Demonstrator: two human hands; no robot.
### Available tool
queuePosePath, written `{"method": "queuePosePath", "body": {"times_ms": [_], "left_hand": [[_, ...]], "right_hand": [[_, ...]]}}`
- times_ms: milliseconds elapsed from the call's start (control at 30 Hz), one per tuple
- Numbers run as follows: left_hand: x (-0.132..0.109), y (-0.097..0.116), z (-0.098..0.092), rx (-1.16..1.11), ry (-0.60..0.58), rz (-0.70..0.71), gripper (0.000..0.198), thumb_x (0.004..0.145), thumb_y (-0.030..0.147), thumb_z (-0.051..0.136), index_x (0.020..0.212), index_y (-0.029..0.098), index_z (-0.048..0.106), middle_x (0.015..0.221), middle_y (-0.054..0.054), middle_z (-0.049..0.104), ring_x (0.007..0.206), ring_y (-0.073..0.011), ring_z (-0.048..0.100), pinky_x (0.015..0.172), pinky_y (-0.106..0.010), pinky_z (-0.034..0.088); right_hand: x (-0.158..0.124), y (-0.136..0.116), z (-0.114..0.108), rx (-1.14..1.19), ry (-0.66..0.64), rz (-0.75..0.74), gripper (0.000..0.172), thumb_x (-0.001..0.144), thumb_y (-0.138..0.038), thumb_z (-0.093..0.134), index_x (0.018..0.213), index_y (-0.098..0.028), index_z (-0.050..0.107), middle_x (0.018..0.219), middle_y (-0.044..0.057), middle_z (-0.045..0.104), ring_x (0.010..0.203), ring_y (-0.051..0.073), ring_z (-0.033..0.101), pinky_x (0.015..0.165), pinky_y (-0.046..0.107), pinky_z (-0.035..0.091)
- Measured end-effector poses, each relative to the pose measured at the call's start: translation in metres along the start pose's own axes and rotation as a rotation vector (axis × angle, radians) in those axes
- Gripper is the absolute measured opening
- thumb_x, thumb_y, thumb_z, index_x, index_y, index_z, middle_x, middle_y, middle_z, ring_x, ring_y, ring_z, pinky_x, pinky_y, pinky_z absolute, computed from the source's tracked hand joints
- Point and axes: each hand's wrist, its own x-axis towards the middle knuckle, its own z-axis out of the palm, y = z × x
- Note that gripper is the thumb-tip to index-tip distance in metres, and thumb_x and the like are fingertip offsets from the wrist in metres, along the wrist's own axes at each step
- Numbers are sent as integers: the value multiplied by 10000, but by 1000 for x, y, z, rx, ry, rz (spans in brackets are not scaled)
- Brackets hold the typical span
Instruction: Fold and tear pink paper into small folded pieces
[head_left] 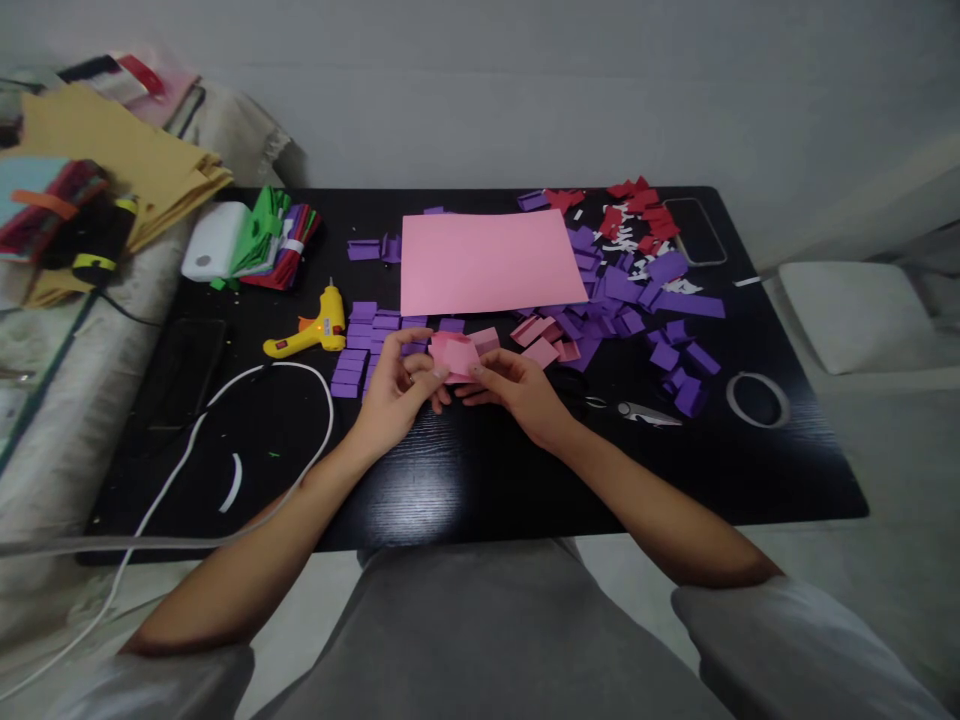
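While both forearms reach in over the near edge of the black table [480, 490], the left hand [397, 388] and the right hand [523, 393] meet at a small pink paper piece [454, 354], which is held around the table's middle, left to right. The left thumb and fingers pinch its left side, and the right thumb and fingers nip its right side. Both hands are partly curled, with the lower fingers bent beneath the piece; whether their tips touch one another, I cannot tell.

Just beyond the right hand lie folded pink pieces [541, 350]. Rows of purple folded pieces [352, 363] sit beside the left hand, and a large pink sheet [491, 262] lies toward the far edge. A yellow glue gun [322, 325] rests toward the left edge, scissors [646, 413] lie to the right of the right hand, and red scraps [645, 203] crowd the far right corner.
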Motion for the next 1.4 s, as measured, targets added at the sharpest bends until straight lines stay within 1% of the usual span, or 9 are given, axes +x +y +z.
{"method": "queuePosePath", "body": {"times_ms": [267,467,600,733,933,1067,1167,1300,1400], "left_hand": [[-1,-2,2,19,-1,-6,561,858,304,835,1280,247,470,778,62,673,570,-111,685,511,-206,578],[-1,-2,2,45,31,17,574,832,257,839,1276,243,475,767,73,647,546,-106,676,502,-204,566],[-2,-2,1,78,43,44,562,839,261,831,1278,244,479,779,74,646,546,-96,668,499,-192,549],[-2,-3,1,111,45,76,538,854,268,825,1269,247,482,776,73,645,548,-94,660,504,-192,534],[-4,-7,1,171,29,152,436,904,250,777,1245,252,505,800,60,655,598,-90,659,551,-199,524],[-6,-7,2,256,23,154,420,885,268,806,1217,232,552,829,50,645,640,-82,640,588,-199,520],[-7,-7,2,312,47,153,407,854,288,843,1170,212,597,850,34,661,646,-76,623,583,-190,512],[-8,-8,1,335,73,139,348,874,335,830,1134,198,643,849,14,690,625,-82,647,579,-200,531],[-7,-9,1,334,74,146,321,880,348,822,1109,187,665,836,4,723,622,-96,684,611,-219,568]], "right_hand": [[1,1,-1,44,-8,25,438,787,-549,886,920,-205,651,844,-10,759,749,154,795,712,257,673],[2,4,-1,19,27,4,498,856,-639,787,929,-243,496,802,-53,667,810,204,823,616,261,667],[3,8,-1,-26,53,-6,518,877,-676,737,933,-253,444,796,-73,610,810,210,827,557,241,649],[3,9,-2,-43,53,-18,506,891,-676,718,935,-255,441,805,-74,593,817,203,824,564,242,650],[2,8,-1,-38,32,-39,520,864,-686,741,921,-253,459,845,-59,639,786,187,812,605,267,664],[0,6,0,-45,4,-69,498,874,-671,743,923,-251,481,843,-56,652,777,175,800,648,288,676],[0,7,1,-66,-9,-107,495,873,-675,741,920,-249,493,850,-52,647,784,172,794,661,291,680],[0,8,1,-91,-19,-124,493,872,-679,737,940,-247,509,901,-34,664,797,168,791,669,291,682],[0,8,1,-96,-19,-117,492,877,-682,730,939,-248,506,918,-25,666,796,170,785,670,301,681]]}}
